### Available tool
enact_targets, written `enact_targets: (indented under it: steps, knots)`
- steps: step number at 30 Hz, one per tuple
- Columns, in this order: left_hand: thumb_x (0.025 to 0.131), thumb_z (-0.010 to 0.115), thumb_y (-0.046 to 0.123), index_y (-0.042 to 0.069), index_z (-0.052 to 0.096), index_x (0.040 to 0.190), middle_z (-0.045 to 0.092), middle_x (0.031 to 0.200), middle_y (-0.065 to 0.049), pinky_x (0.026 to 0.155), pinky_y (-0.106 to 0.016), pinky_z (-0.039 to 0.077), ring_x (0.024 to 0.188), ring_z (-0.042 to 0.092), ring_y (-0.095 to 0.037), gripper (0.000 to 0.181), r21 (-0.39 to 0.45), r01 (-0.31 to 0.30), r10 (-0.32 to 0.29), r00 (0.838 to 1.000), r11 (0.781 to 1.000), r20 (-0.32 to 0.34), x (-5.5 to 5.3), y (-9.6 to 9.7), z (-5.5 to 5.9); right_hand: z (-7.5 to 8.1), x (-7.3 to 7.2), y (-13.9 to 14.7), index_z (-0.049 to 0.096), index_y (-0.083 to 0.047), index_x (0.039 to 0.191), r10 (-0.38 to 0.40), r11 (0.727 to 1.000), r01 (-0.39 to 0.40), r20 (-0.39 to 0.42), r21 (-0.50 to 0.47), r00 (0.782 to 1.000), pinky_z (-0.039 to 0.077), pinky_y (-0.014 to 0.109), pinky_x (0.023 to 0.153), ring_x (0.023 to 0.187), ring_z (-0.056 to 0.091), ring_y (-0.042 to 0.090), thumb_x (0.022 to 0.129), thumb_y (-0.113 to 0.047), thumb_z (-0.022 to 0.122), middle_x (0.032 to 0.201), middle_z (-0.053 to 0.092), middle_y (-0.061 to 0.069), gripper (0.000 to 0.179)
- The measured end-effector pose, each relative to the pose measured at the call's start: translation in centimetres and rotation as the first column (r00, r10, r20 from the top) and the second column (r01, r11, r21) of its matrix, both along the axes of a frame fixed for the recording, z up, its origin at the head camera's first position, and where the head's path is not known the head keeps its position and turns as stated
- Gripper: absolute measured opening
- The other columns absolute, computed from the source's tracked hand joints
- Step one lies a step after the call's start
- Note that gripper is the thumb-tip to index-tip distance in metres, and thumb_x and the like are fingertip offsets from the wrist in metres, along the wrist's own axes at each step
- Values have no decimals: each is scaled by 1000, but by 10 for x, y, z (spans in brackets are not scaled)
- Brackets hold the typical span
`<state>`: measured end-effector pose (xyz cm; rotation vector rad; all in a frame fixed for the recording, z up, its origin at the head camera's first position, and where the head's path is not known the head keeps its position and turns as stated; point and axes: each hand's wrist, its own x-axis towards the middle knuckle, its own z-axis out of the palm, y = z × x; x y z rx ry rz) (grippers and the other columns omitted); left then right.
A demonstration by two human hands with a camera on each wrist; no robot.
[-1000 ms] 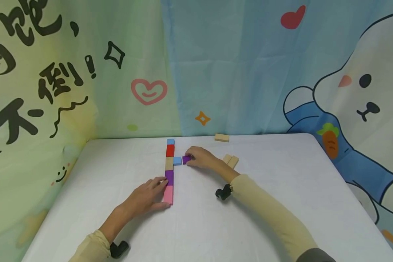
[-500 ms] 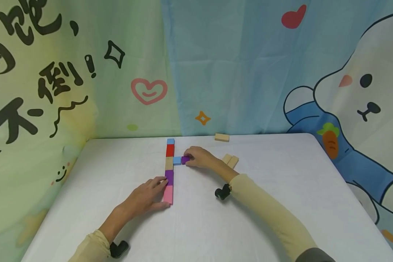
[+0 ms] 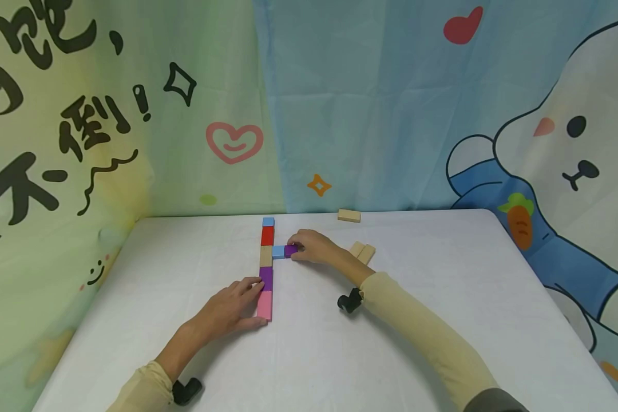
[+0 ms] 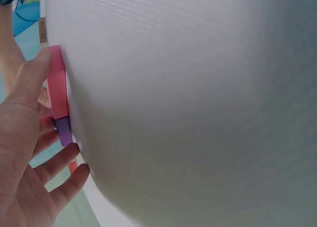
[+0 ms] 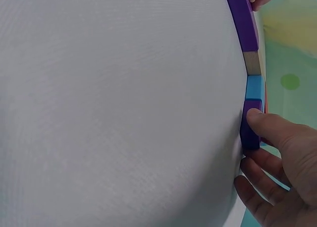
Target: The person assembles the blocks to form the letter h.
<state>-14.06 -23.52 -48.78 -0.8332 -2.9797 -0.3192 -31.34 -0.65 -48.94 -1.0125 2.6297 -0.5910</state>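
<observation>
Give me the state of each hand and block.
Left hand: touching pink block, row purple block
Right hand: pinching side purple block
Side purple block: touching side blue block
Side blue block: touching row wooden block
Far blue block, red block, row wooden block, row purple block, pink block: in line, end to end
Wooden pair: lying slanted, partly hidden
Lone wooden block: lying apart

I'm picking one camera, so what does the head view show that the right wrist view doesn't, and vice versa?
Only the head view: the pink block and three loose wooden blocks. Only the right wrist view: the inner side of the right hand. Both: the purple block that hand pinches, the light blue block beside it, and part of the left hand.
</observation>
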Motion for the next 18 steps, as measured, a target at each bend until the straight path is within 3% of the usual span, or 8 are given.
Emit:
enact_targets:
  steps: [12,18]
  knots:
    - [83,68,53,5,49,141,50,140,-11,92,-46,55,118,59,-29,78,7,2,-2,1000,1000,-5,1,0,0,0,2,-1,65,-10,123,-9,1000,9,-22,12,1000,51,30,91,93,54,15,90,-25,69,105,64,6,37]
    - [84,68,53,5,49,141,50,140,-11,93,-46,54,119,59,-29,78,10,3,-3,1000,1000,-7,1,0,-1,-2,3,0,63,-11,127,17,1000,-16,-74,16,997,52,31,88,91,54,15,89,-29,70,106,64,6,42]
